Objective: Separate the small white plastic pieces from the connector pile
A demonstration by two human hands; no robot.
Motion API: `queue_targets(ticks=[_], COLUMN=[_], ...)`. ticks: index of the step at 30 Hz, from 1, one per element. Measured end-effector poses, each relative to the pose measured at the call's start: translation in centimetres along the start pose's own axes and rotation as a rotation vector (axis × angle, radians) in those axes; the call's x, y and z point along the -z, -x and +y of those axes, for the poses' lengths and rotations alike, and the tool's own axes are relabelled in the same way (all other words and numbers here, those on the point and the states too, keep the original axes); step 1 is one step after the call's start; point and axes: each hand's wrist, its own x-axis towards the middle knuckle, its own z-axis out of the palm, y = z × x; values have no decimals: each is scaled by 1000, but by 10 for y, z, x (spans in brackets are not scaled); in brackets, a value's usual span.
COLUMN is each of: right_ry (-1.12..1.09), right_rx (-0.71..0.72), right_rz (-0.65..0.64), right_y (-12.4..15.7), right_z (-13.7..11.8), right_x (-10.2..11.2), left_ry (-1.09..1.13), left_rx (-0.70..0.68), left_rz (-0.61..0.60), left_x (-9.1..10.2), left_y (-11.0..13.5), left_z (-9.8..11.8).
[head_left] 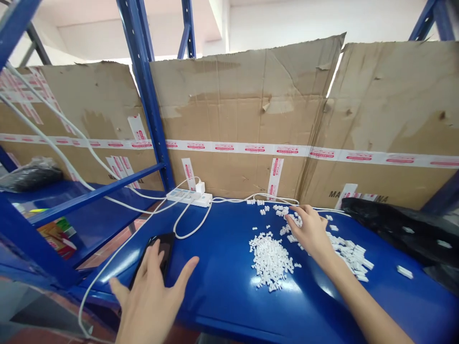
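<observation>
My left hand (152,286) is over a black phone (167,246) at the left of the blue table, its fingers spread apart. Whether those fingertips touch the phone I cannot tell. Farther back on the right, my right hand (311,231) reaches among loose white plastic pieces (280,210), thumb and forefinger apart. No piece shows clearly between its fingers. A heap of tiny white pieces (271,260) lies left of my right hand. Larger white pieces (353,258) lie partly hidden behind my right forearm.
A white power strip (190,196) with a plug and looping cables sits at the back left. Cardboard sheets (236,114) stand along the rear edge. At right lies a black plastic bag (390,229) with a few white pieces on it. A blue metal post (148,95) rises at left.
</observation>
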Motion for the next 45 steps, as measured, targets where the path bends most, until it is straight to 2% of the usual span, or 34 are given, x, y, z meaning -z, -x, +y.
queue_targets(ticks=[2,3,5,7,8,10,12,16,18,20,22,24,26,28,30,32,37,41,45], right_ry=[-37,-49,-74,-105,-121,-127,-101,-71,-104,-169,-275,-488,-596,-646,-666,-665,-642,-636,-667], right_rx=[2,5,17,36,47,37,-10,-77,-51,0,69,206,287,327,336,334,296,285,258], right_rz=[-50,-97,-228,-341,-376,-399,-396,-380,-374,-365,-329,-185,-102,-80,-77,-67,2,-27,-70], right_y=[-7,-11,-20,-29,-33,-41,-48,-56,-52,-43,-31,-18,-6,1,5,5,6,9,11], right_z=[5,6,6,0,-5,-18,-31,-45,-46,-45,-42,-37,-32,-30,-30,-32,-36,-35,-35], right_x=[-7,-11,-22,-35,-42,-55,-67,-78,-71,-56,-37,-17,-2,6,9,8,7,4,0], left_ry=[149,254,435,528,538,544,597,774,857,957,1087,1227,1352,1437,1475,1482,1476,1476,1392], left_rx=[-139,-222,-383,-468,-497,-524,-472,-357,-302,-236,-139,-26,49,60,37,10,20,12,-60], left_rz=[129,148,-3,-182,-235,-300,-338,-360,-359,-412,-544,-736,-952,-1132,-1226,-1235,-1055,-981,-900], left_x=[-4,-9,-28,-56,-71,-100,-124,-146,-149,-148,-145,-140,-134,-128,-125,-124,-130,-137,-135], left_y=[1,0,-4,-12,-18,-29,-39,-50,-51,-50,-46,-41,-37,-36,-37,-39,-35,-27,-26], left_z=[25,43,82,118,133,154,166,172,172,172,172,172,171,170,168,166,167,168,167])
